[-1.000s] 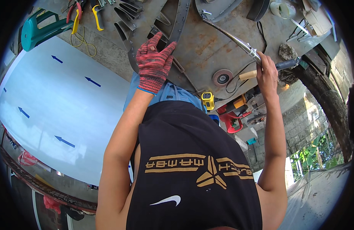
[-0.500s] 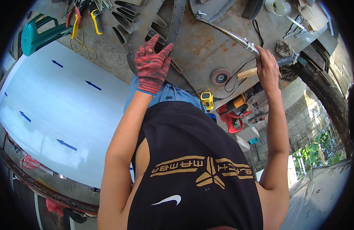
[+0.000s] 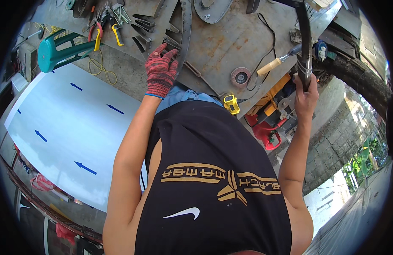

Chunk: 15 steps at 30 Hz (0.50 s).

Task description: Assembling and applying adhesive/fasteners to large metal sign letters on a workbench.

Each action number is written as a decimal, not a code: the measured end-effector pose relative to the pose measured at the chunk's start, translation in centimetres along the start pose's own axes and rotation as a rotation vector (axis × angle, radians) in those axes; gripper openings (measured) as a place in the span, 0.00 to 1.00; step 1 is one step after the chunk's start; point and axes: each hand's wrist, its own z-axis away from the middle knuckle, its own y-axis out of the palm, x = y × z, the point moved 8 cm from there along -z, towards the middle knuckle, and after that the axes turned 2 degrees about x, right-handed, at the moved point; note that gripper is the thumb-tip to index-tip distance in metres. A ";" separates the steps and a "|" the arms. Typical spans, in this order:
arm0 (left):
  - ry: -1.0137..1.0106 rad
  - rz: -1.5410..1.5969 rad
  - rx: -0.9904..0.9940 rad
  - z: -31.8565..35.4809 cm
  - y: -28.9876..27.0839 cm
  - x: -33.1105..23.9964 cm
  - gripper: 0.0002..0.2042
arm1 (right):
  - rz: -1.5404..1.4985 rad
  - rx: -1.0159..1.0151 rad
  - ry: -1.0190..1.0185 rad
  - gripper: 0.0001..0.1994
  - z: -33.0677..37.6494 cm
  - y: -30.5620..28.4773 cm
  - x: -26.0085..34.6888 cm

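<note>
Green plastic stool (image 3: 46,55) is at 10 o'clock, past the left edge of the metal table (image 3: 213,55). Below it, at 9 o'clock, lies a big pale board (image 3: 86,134) with blue arrows (image 3: 85,168) pointing to 10. The gloved left hand (image 3: 160,76) is at 11 o'clock, its elbow out at 8. Its fingers are a bit spread over the grey metal frame (image 3: 186,34) near 12 o'clock. At 6 o'clock the black shirt (image 3: 222,140) has bold gold letters (image 3: 192,173) and a white curved mark (image 3: 182,213). Rusty table top shows between the frame and a round disc (image 3: 240,77) just past 1 o'clock, near the front edge. The bare right hand (image 3: 306,97) is between 2 and 3 o'clock, outside the table's edge, elbow at 4. Its fingers wrap around a dark bar (image 3: 306,42) that points to 12.
</note>
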 end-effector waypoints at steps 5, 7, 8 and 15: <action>0.025 -0.070 0.015 1.5 -1.1 0.8 0.20 | -0.213 -0.400 0.208 0.10 7.0 -5.2 -6.2; 0.034 -0.084 0.019 2.1 -1.4 0.8 0.20 | -0.325 -0.567 0.274 0.11 10.4 -6.2 -9.8; 0.023 -0.095 0.033 2.4 -1.5 0.9 0.20 | -0.431 -0.712 0.340 0.11 12.8 -6.5 -12.2; 0.010 -0.156 0.056 4.9 -2.4 2.1 0.20 | -0.615 -0.954 0.570 0.12 24.4 -5.9 -25.7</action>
